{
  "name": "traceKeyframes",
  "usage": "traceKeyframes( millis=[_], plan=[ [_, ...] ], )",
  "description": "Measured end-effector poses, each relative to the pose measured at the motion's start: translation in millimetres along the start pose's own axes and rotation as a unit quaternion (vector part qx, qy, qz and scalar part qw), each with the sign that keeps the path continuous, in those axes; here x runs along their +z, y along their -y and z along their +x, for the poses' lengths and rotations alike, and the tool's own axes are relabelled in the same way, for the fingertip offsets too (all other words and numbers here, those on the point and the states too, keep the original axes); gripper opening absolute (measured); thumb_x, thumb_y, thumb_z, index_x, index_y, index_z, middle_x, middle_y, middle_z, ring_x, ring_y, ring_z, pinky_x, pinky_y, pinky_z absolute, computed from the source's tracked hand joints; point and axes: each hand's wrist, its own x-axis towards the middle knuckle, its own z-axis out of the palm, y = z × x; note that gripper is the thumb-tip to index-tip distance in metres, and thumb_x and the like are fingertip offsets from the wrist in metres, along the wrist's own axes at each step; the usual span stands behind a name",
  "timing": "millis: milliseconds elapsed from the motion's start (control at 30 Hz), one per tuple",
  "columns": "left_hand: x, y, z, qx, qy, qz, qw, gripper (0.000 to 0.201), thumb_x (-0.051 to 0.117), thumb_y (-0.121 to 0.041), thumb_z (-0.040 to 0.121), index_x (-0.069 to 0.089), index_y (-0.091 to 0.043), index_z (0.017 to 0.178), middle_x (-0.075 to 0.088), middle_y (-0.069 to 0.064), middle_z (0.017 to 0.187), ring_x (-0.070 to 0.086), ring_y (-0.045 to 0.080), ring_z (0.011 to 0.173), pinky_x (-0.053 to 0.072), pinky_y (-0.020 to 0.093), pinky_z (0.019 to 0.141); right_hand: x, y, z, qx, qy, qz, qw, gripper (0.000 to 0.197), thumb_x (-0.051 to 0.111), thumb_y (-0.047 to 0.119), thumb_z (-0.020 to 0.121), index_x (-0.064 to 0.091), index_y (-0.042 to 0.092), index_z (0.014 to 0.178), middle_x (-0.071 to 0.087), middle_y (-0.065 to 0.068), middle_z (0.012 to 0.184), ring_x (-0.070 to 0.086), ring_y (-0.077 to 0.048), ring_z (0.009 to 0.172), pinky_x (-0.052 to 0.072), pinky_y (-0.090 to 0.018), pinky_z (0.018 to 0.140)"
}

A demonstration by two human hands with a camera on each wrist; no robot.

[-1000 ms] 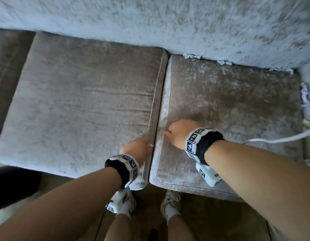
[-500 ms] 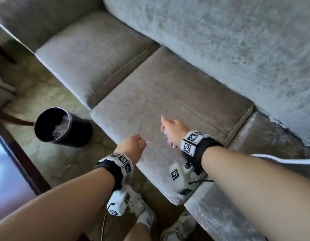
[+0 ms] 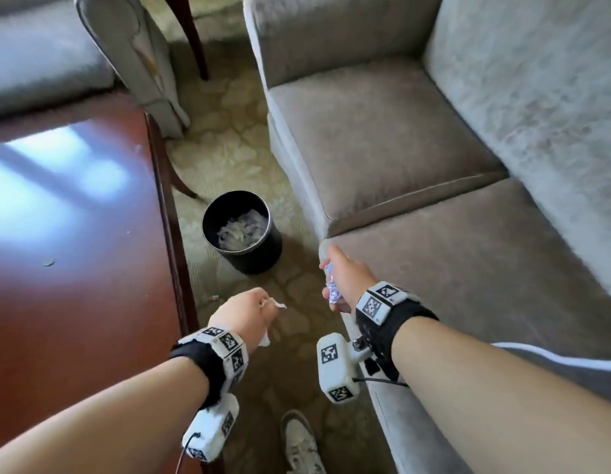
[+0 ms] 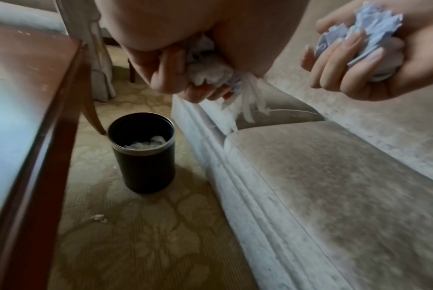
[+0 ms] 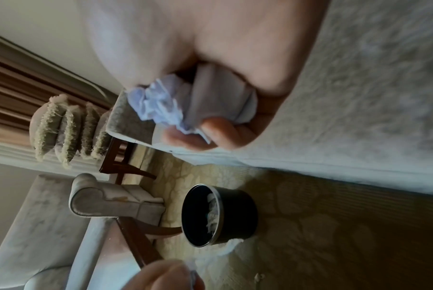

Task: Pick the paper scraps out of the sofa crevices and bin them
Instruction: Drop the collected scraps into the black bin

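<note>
My left hand (image 3: 247, 311) is curled round a wad of white paper scraps (image 4: 211, 73), with torn strips hanging below the fingers. My right hand (image 3: 341, 278) grips a crumpled ball of pale blue-white paper (image 5: 161, 104), also visible as paper (image 3: 331, 289) along the palm. Both hands hang over the carpet beside the front edge of the grey sofa (image 3: 434, 234). The black round bin (image 3: 242, 230) stands on the floor ahead and slightly left of them, with white scraps inside.
A glossy red-brown table (image 3: 75, 268) fills the left, its edge close to my left arm. A small scrap (image 4: 98, 217) lies on the carpet near the table. A grey armchair (image 3: 136, 63) and dark wooden legs stand beyond the bin.
I have turned left from the sofa cushions to the bin. Both hands left the gap between the cushions and now hang over the carpet with paper in them.
</note>
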Motion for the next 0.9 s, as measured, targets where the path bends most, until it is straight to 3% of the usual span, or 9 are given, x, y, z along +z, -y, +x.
traceKeyframes(
  millis=[100,300,433,533,600,700,767,900],
  plan=[
    [-29.3,27.6,19.8,-0.024,-0.009,-0.006,1.0,0.024,0.041,-0.043,0.093,0.056,-0.024,0.09,0.068,-0.003,0.058,0.064,0.013,0.064,0.048,0.024,0.059,38.6,30.6,22.6,-0.006,0.035,-0.021,0.999,0.039,0.044,0.047,0.093,0.061,0.012,0.087,0.046,-0.003,0.056,0.048,-0.016,0.043,0.04,-0.023,0.042],
    [-67.7,48.6,78.2,-0.05,-0.033,-0.041,0.997,0.027,0.038,-0.041,0.094,0.058,-0.022,0.091,0.066,-0.004,0.077,0.064,0.021,0.075,0.054,0.031,0.069,97.0,79.4,69.6,-0.037,0.069,-0.078,0.994,0.043,0.039,0.052,0.095,0.059,0.014,0.093,0.051,-0.003,0.058,0.053,-0.017,0.048,0.044,-0.023,0.044],
    [-89.3,48.9,131.8,-0.061,-0.019,-0.034,0.997,0.026,0.041,-0.033,0.095,0.059,-0.016,0.099,0.068,0.002,0.085,0.064,0.025,0.082,0.051,0.031,0.068,122.6,106.3,114.4,-0.027,0.088,-0.083,0.992,0.044,0.038,0.046,0.098,0.055,0.005,0.097,0.049,-0.005,0.059,0.049,-0.018,0.045,0.041,-0.02,0.039],
    [-108.2,51.7,169.8,-0.057,0.001,-0.005,0.998,0.023,0.04,-0.03,0.096,0.058,-0.017,0.104,0.067,0.001,0.092,0.064,0.023,0.085,0.051,0.032,0.07,139.3,132.7,157.1,-0.004,0.095,-0.104,0.99,0.055,0.042,0.053,0.095,0.062,0.004,0.109,0.056,-0.003,0.064,0.056,-0.017,0.052,0.051,-0.028,0.053],
    [-117.4,61.0,195.2,-0.071,-0.01,-0.02,0.997,0.025,0.04,-0.035,0.096,0.058,-0.02,0.101,0.066,0.0,0.086,0.063,0.022,0.079,0.048,0.03,0.065,151.9,147.0,188.4,0.021,0.108,-0.131,0.985,0.062,0.041,0.061,0.091,0.065,0.007,0.107,0.056,-0.003,0.064,0.055,-0.018,0.055,0.049,-0.032,0.057],
    [-128.6,71.4,228.9,-0.098,-0.012,-0.06,0.993,0.027,0.04,-0.039,0.095,0.059,-0.018,0.097,0.065,0.001,0.081,0.062,0.022,0.073,0.046,0.028,0.061,169.5,168.6,216.8,0.091,0.121,-0.105,0.983,0.058,0.041,0.065,0.089,0.065,0.012,0.096,0.052,-0.003,0.061,0.045,-0.015,0.048,0.036,-0.021,0.038],
    [-135.0,79.1,253.1,-0.102,-0.007,-0.088,0.991,0.028,0.04,-0.037,0.095,0.059,-0.017,0.097,0.065,0.002,0.08,0.063,0.022,0.072,0.047,0.028,0.061,182.7,178.7,234.6,0.104,0.127,-0.083,0.983,0.054,0.041,0.064,0.09,0.062,0.014,0.092,0.048,-0.003,0.057,0.04,-0.015,0.046,0.029,-0.018,0.034],
    [-140.9,103.3,288.7,-0.107,-0.015,-0.11,0.988,0.027,0.04,-0.037,0.095,0.059,-0.018,0.095,0.065,0.003,0.078,0.065,0.024,0.07,0.056,0.036,0.067,199.5,186.5,266.5,0.087,0.123,-0.092,0.984,0.036,0.051,0.051,0.091,0.062,0.017,0.089,0.053,-0.002,0.057,0.047,-0.017,0.043,0.037,-0.023,0.042]
  ],
)
